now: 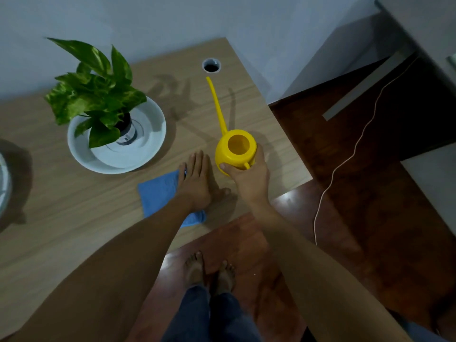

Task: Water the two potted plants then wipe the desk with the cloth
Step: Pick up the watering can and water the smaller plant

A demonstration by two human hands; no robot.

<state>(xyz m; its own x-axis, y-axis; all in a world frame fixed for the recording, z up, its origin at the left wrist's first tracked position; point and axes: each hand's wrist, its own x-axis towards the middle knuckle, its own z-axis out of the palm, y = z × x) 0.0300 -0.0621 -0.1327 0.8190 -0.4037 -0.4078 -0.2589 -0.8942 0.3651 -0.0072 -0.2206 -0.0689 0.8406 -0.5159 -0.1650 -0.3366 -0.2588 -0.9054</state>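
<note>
Gripping: watering can (234, 154) is clasped by right hand (249, 176), spout at 12 o'clock.
Resting: left hand (195, 183) is laid flat, fingers spread, on cloth (158, 193).

Plant (96, 90): green-and-yellow variegated leaves, upright in a small dark pot set inside a wide white bowl (148, 146), far left of the desk (61, 206)
Second pot (3, 183): only a pale rim shows at the left edge
Can (235, 150): yellow, round, open-topped, upright near the desk's right edge, long thin spout pointing away
Cloth (160, 191): blue, flat near the front edge, partly covered
</note>
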